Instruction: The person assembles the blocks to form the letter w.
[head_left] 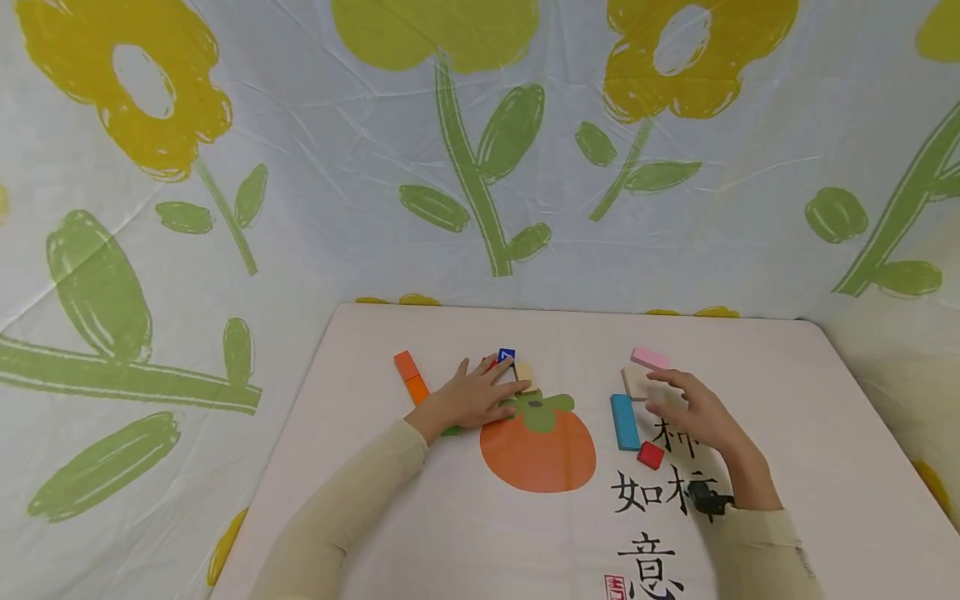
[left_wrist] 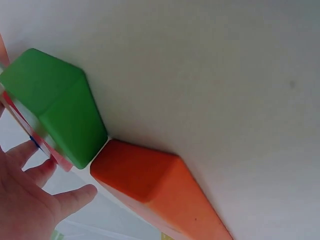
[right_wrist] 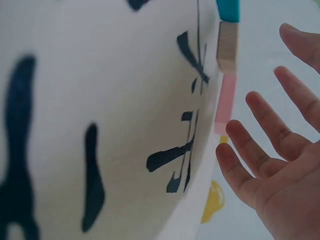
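Note:
My left hand (head_left: 476,398) spreads its fingers over a small cluster of blocks: a dark blue block (head_left: 507,357) with a white mark, a red piece (head_left: 489,363) mostly covered, and a plain wooden block (head_left: 525,377). Its fingertips reach these blocks without curling round them. Beneath the left wrist lies a green block (left_wrist: 55,100), end to end with an orange block (left_wrist: 145,175). With fingers loosely extended, my right hand (head_left: 693,414) hovers beside a second wooden block (head_left: 634,383), holding nothing. Near it lie a pink block (head_left: 650,358), a teal block (head_left: 625,422) and a red block (head_left: 651,455).
A red-orange block (head_left: 407,365) continues the slanted row at the left. The pale table cover (head_left: 420,533) bears a printed persimmon (head_left: 537,454) and black characters. Flowered cloth (head_left: 322,167) hangs behind and at both sides of the table.

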